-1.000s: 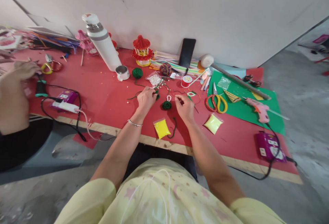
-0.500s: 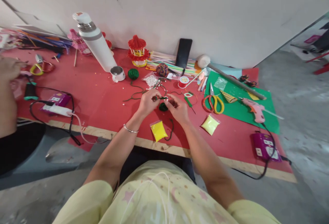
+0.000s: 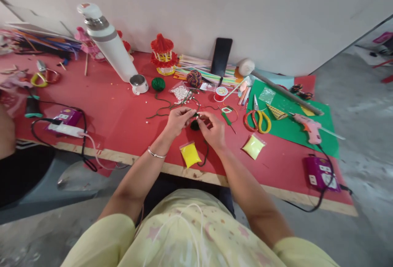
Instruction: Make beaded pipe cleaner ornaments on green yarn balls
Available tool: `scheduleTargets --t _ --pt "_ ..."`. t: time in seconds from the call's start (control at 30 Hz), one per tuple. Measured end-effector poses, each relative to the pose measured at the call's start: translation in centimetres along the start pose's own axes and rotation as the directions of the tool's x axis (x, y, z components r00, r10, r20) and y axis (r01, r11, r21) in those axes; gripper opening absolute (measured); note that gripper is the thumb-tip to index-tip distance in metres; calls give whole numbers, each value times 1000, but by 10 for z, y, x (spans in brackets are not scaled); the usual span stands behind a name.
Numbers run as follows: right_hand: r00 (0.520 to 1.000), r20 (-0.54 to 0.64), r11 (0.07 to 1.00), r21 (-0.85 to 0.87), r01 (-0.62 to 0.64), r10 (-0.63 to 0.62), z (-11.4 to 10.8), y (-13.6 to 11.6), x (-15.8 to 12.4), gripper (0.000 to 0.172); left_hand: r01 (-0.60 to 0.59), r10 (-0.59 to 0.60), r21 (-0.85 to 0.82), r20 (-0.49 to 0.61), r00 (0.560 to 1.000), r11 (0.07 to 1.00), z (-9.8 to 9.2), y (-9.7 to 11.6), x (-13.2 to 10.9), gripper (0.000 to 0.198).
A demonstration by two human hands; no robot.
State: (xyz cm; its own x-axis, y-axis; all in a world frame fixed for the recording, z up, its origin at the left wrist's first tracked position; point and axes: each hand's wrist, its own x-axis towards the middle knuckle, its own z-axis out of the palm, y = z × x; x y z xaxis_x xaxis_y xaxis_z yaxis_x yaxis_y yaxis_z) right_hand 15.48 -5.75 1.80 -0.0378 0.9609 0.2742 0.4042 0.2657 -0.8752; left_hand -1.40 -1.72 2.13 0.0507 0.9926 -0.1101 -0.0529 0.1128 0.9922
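Note:
My left hand point(image 3: 177, 120) and my right hand point(image 3: 211, 129) meet over the red table point(image 3: 116, 107), fingers pinched together on a small green piece with white beads point(image 3: 194, 115). A dark green coil point(image 3: 194, 125) lies just below the fingertips. Green cord point(image 3: 159, 109) trails left from the hands toward a bag of white beads point(image 3: 180, 93). A yellow packet point(image 3: 190, 154) lies near the table's front edge, between my wrists.
Orange-and-yellow scissors point(image 3: 258, 119), a pink glue gun point(image 3: 309, 127) on green sheet point(image 3: 291, 128), a purple power strip point(image 3: 321, 173), a second yellow packet point(image 3: 253, 146), a white bottle point(image 3: 107, 42), a metal cup point(image 3: 138, 84), a red thread spool point(image 3: 221, 93). Another person's arm point(image 3: 6, 132) is at the left.
My hands were apart a second ago; they have come together and now pinch the small beaded piece between them. The view has shifted slightly.

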Motion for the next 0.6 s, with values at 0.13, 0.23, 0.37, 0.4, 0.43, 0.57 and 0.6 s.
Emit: scheduleTargets --t 0.13,0.23,0.37,0.4,0.43,0.57,0.6 --pt "1000 -19 933 -360 -4 -3 6 2 -4 66 -86 144 288 -187 972 954 -15 -9 12 31" --pt "999 46 870 -494 11 13 11 7 -5 62 -109 195 426 -165 967 898 -20 -13 14 27" --pt "999 26 918 -393 47 -40 10 13 -2 40 -88 167 466 -131 977 881 -16 -10 11 28" --pt "999 -2 941 -336 47 -51 9 14 -1 38 -71 147 455 -135 980 888 -15 -9 10 29" --pt "998 -28 961 -272 42 -52 9 13 -1 37 -49 122 440 -139 983 896 -14 -7 9 30" --pt "995 -80 999 9 -52 52 9 9 1 35 41 10 407 -121 993 913 -14 -3 8 35" --pt "993 -91 996 62 -69 74 9 8 0 36 60 -18 399 -108 994 915 -14 -3 8 36"
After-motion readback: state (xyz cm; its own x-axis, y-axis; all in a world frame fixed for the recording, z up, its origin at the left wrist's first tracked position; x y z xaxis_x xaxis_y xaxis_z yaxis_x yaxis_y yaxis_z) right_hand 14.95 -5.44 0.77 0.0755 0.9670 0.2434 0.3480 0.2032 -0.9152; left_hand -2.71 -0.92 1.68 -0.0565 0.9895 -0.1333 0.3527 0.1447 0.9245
